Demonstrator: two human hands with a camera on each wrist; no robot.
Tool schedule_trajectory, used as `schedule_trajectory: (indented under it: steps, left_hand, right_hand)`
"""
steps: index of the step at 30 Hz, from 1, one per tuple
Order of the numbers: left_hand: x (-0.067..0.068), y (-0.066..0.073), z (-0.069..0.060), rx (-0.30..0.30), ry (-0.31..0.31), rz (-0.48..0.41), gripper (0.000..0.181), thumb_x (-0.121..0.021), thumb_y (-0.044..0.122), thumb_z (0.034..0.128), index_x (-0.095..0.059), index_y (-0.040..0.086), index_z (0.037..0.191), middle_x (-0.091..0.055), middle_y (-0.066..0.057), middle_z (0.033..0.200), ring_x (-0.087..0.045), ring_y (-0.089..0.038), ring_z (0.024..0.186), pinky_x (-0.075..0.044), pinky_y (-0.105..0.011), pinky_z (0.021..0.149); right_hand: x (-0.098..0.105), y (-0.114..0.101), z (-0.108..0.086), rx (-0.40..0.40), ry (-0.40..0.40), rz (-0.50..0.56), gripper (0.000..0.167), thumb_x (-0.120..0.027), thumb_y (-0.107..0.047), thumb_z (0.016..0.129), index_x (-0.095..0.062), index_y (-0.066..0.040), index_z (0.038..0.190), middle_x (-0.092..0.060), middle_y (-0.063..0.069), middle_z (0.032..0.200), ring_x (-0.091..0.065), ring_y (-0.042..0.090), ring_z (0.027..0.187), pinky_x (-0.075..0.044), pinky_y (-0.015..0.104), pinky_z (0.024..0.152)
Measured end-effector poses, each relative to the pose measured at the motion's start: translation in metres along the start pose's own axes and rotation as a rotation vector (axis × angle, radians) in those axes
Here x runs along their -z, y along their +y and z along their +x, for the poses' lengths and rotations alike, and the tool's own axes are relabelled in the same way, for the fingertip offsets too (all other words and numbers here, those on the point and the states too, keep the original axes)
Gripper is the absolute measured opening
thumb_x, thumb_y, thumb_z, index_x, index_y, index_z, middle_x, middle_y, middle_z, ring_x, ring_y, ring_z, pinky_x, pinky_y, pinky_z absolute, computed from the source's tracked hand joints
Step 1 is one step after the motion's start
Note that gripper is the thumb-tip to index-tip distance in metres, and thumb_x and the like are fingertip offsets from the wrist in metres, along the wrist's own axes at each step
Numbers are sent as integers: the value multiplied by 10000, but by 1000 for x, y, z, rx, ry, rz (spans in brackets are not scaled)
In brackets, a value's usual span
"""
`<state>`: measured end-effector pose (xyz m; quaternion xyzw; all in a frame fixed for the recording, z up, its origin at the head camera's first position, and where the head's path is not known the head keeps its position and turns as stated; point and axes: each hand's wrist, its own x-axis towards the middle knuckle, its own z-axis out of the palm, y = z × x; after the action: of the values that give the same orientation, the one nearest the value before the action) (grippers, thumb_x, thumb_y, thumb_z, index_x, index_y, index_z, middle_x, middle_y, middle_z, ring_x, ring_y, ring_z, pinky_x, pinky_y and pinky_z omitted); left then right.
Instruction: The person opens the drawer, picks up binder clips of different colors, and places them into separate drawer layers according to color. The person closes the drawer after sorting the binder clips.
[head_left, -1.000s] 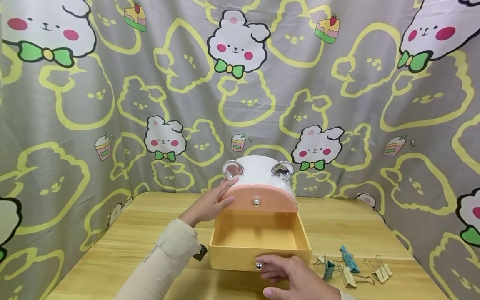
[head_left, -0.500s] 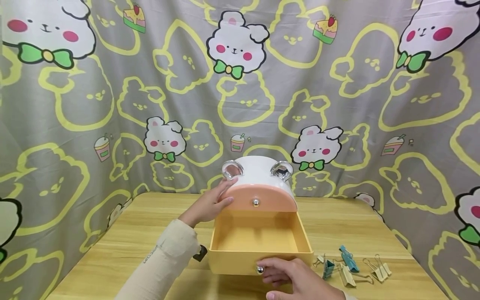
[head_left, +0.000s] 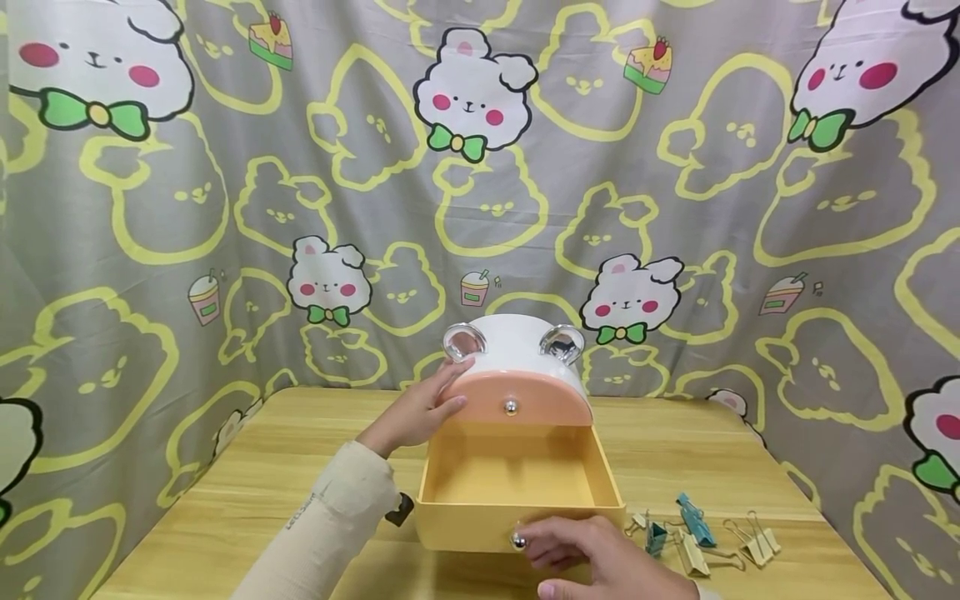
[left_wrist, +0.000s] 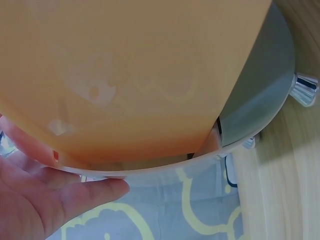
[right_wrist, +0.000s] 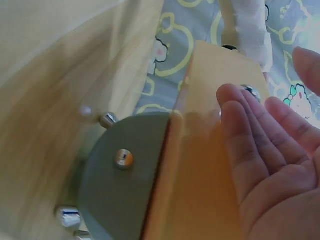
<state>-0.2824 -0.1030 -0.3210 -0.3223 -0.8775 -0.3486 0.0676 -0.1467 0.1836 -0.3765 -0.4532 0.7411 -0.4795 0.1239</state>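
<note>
A bear-eared storage cabinet (head_left: 517, 342) stood upright on the wooden tabletop (head_left: 675, 450), its yellow lower drawer (head_left: 465, 527) standing well out toward the person and its peach upper drawer (head_left: 480, 402), at 12 o'clock from it, closed. The left hand (head_left: 414, 413), at 10 o'clock of the yellow drawer, lay extended against the cabinet's side, just below 1 of the 2 silver ears (head_left: 561, 343); it had hold of nothing and seemed to be steadying the shell. The right hand (head_left: 594, 552), at about 4 o'clock, was relaxed, thumb spread well apart, fingers along the drawer front beside the silver knob (head_left: 518, 541) without closing round it; whether they pressed on it could not be told. Teal and cream binder clips (head_left: 694, 557) lay between 3 and 4 o'clock, near the drawer.

With so much of the drawer outside the shell, a further pull could bring it right out or tip the cabinet forward, especially if the left hand let up. An off-centre push could skew and jam it. Fingers could slip off the smooth knob, and a sideways sweep of the right forearm could scatter the clips.
</note>
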Motion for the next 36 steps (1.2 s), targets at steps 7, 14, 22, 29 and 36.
schedule_trajectory:
  steps: [7,14,22,29,36]
  left_hand:
    - [-1,0,-2,-11,6,-13,567,-569,223,993,-349,194,1514,-336,-110,1537,-248,-337,1416,-244,-560,1099]
    - [-2,-3,-1,10,-5,-23,562,-558,232,998,-344,222,1517,-297,-96,1555,-219,-303,1430,-229,-535,1113]
    - [-2,-2,-1,8,-17,-29,562,-548,228,1003,-334,207,1522,-274,-87,1566,-178,-308,1443,-208,-546,1118]
    - [-1,-3,-1,1,-11,-22,557,-545,217,1004,-337,204,1520,-263,-109,1566,-154,-309,1450,-191,-548,1122]
    - [-1,-4,-1,-6,-4,-19,555,-545,233,1004,-341,198,1519,-244,-88,1577,-141,-273,1453,-198,-545,1121]
  right_hand:
    - [8,-15,-4,-28,56,-8,334,-602,-130,971,-571,-28,1287,-661,63,1178,-634,108,1016,-547,298,802]
    - [19,-23,-10,107,257,-144,232,-619,-12,935,-624,-25,1167,-689,86,1029,-683,149,873,-567,301,705]
    - [31,-16,-22,177,560,-323,238,-662,109,848,-657,-33,1039,-704,23,874,-674,128,698,-516,235,532]
    - [44,-10,-31,68,722,-457,246,-694,80,833,-681,-114,983,-691,-46,825,-652,83,686,-496,191,570]
    - [56,9,-41,-8,770,-579,287,-733,42,818,-671,-138,1034,-678,-70,901,-640,56,776,-510,181,660]
